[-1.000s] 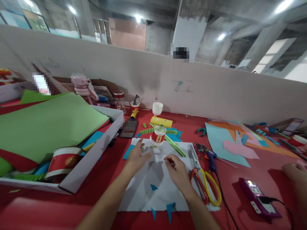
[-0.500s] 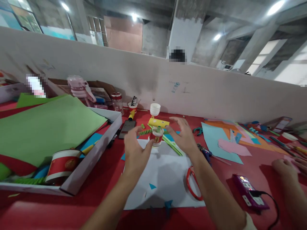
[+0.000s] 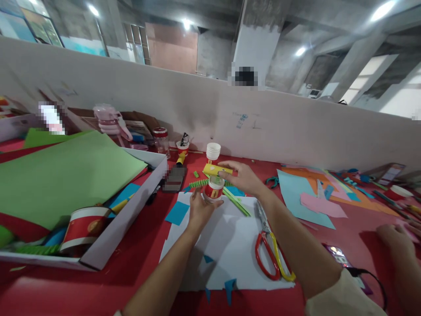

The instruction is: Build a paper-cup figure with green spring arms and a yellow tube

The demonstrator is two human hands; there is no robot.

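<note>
A small red and white paper cup [image 3: 213, 189] is near the far edge of the white paper [image 3: 226, 245], with my left hand [image 3: 201, 208] gripping its lower part. Above the cup, a yellow paper roll [image 3: 212, 170] lies sideways, and my right hand [image 3: 238, 174] grips its right end. Something green shows between the cup and the roll. Green folded strips [image 3: 199, 183] and flat green strips [image 3: 237, 202] lie behind and beside the cup.
Scissors [image 3: 268, 254] lie by my right forearm. A white box [image 3: 131, 219] of coloured paper fills the left. Behind are stacked cups [image 3: 213, 151] and a jar [image 3: 161, 142]. Another person's hand [image 3: 396, 239] is at the far right.
My left hand has moved down from the cup's left side and closed on its lower part. My right hand has moved left onto the roll. More of the scissors shows.
</note>
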